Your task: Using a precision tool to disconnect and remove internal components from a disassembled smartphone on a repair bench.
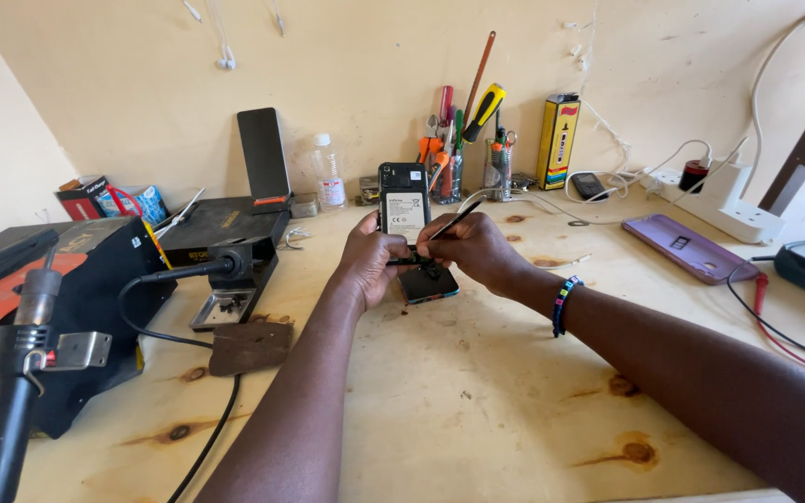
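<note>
Far left: one hot-air wand (pixel 13 373). Centre frame: left hand (pixel 365 265) grips one opened phone (pixel 404 210), held upright; right hand (pixel 477 247) pinches one thin black tool (pixel 454 221) against it. A second phone (pixel 429 282) lies on the tabletop (pixel 477 401) beneath. Right: one purple case (pixel 687 247).

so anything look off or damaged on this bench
Mostly the pale wooden benchtop: dark brown scorch-like marks dot it, near the right wrist and beside the black soldering station. The black phone in the left hand has its back off, battery exposed.
</note>
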